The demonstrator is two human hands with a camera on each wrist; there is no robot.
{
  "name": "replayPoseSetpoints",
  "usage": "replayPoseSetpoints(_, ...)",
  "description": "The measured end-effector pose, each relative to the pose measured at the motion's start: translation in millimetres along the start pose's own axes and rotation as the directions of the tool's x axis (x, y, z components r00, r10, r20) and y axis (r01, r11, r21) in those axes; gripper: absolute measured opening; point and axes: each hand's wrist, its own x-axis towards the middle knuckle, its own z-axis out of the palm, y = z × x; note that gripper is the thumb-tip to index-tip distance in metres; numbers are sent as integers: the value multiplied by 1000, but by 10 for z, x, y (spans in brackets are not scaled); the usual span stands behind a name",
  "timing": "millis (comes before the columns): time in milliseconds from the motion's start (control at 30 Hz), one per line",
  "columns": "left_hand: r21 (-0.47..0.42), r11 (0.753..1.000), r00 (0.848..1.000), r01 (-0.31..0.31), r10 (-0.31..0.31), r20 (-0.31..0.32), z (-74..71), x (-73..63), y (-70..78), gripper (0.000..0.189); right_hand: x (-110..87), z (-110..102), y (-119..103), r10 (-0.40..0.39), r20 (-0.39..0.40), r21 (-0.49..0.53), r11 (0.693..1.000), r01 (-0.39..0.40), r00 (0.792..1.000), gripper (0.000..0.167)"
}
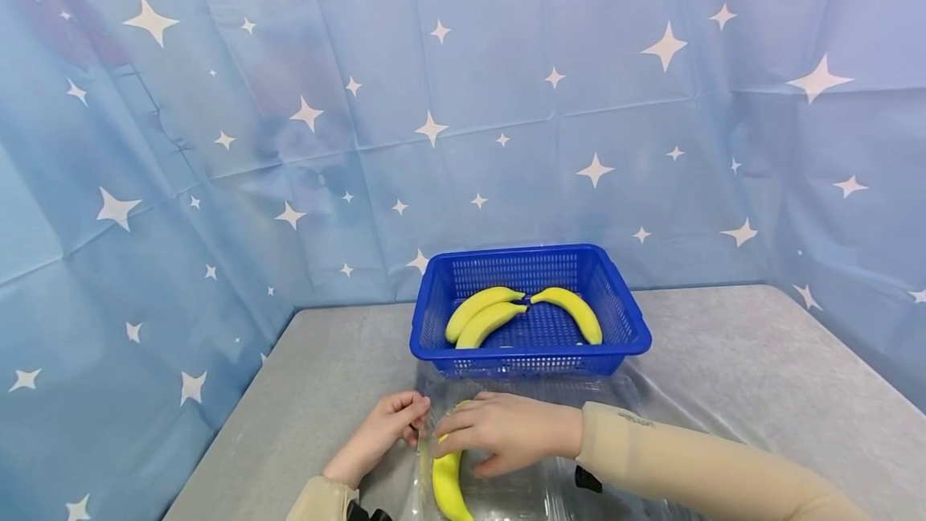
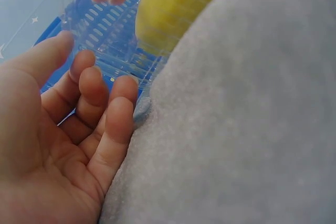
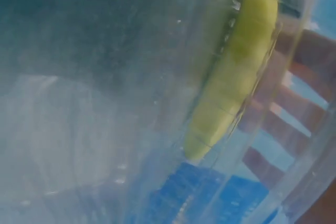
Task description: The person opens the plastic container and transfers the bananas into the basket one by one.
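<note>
A yellow banana [image 1: 448, 485] lies lengthwise on clear bubble wrap [image 1: 524, 493] spread on the table. My left hand [image 1: 391, 424] is at the wrap's left edge, thumb and forefinger pinching it and the other fingers curled. In the left wrist view its palm faces up beside the film. My right hand [image 1: 499, 428] reaches across from the right, palm down, its spread fingers over the banana's far end and its thumb apart on the near side. Through the film in the right wrist view, the banana [image 3: 231, 82] shows beside the right fingers [image 3: 294, 103].
Behind the wrap stands a blue plastic basket [image 1: 531, 354], with the wrap reaching its front. Inside are two bananas [image 1: 481, 309] side by side at left and a single banana [image 1: 575, 313] at right. Star-printed blue cloth [image 1: 492, 167] hangs behind the grey table [image 1: 325, 368].
</note>
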Motion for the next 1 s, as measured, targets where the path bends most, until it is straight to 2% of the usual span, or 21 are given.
replayPoseSetpoints(200,-10,1000,1000,-2,2,11,-1,8,4,30,47,18,21,4,4,-20,1000,-4,1000,50)
replayPoseSetpoints(433,0,1000,1000,-7,7,7,6,3,5,46,92,59,35,17,41,-10,1000,-17,999,49)
replayPoseSetpoints(633,-1,1000,1000,0,0,-2,8,1,7,48,106,75,41,33,67,-13,999,-33,997,49)
replayPoseSetpoints(867,-5,1000,1000,-1,1,-4,10,-1,14,45,118,89,46,40,72,-21,999,-39,997,49)
replayPoseSetpoints(1000,-10,1000,1000,5,-5,-2,8,-10,10,36,132,89,35,38,74,-32,999,-35,997,49)
